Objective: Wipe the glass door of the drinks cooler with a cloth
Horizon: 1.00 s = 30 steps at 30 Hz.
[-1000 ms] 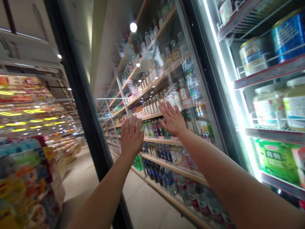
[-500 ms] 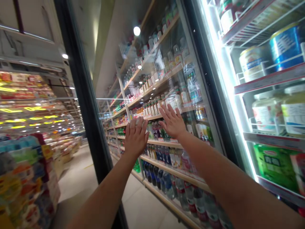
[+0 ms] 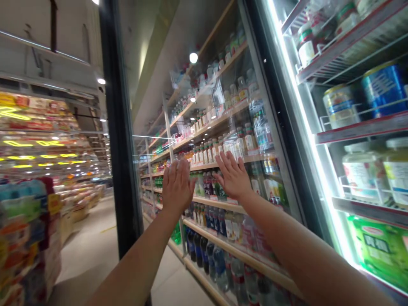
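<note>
My left hand (image 3: 177,187) is raised, palm forward and fingers stretched out, at the glass door (image 3: 149,114) of a lit cooler. To its right, my right hand (image 3: 234,175) is also up, with its fingers spread toward the same glass. Both palms look flat on or very near the pane; I cannot tell how firmly they touch. Neither hand holds anything. The door has a black frame (image 3: 123,148) and stands ajar. Rows of bottles (image 3: 207,151) on wooden shelves show in the glass, behind or mirrored.
On the right, the cooler's wire shelves (image 3: 353,131) hold a blue can (image 3: 384,91), white-capped jars (image 3: 361,172) and a green pack (image 3: 378,248). To the left stands a stack of colourful packaged goods (image 3: 27,238) beside an aisle floor (image 3: 92,229). Yellow lit signs (image 3: 35,157) hang farther back.
My view has tilted, so the door's outer edge looks more upright and the cooler shelves sit lower. Both hands stay flat at the glass, the right one slightly lower in view.
</note>
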### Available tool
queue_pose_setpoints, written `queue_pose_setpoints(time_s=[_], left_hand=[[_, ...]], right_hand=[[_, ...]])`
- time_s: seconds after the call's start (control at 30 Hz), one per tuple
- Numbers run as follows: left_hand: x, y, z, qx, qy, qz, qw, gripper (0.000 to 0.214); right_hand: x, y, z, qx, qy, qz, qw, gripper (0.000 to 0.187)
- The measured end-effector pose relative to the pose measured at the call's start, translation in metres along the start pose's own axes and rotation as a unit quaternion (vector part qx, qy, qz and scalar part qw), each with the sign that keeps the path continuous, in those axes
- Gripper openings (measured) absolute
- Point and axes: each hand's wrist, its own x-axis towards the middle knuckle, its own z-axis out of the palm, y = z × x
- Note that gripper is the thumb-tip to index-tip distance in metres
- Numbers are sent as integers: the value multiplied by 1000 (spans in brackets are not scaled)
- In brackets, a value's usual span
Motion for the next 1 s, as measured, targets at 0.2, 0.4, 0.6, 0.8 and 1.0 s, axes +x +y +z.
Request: queue_pose_setpoints(time_s=[0.2,0.4,0.6,0.8,1.0], left_hand=[[15,13,1,7,9,7,1000,60],[17,11,-3,16,-59,116,991,58],[28,9,1,28,14,-35,999,59],[1,35,-3,19,-79,170,982,59],[-15,39,-4,71,-76,146,984,68]], right_hand=[[1,1,-2,2,4,-5,1000,71],[0,1,-2,-3,4,-9,1000,69],[-1,1,-3,2,-3,-5,1000,71],[-2,0,-4,-5,-13,-3,1000,66],[-4,0,-3,-26,-5,-3,1000,66]])
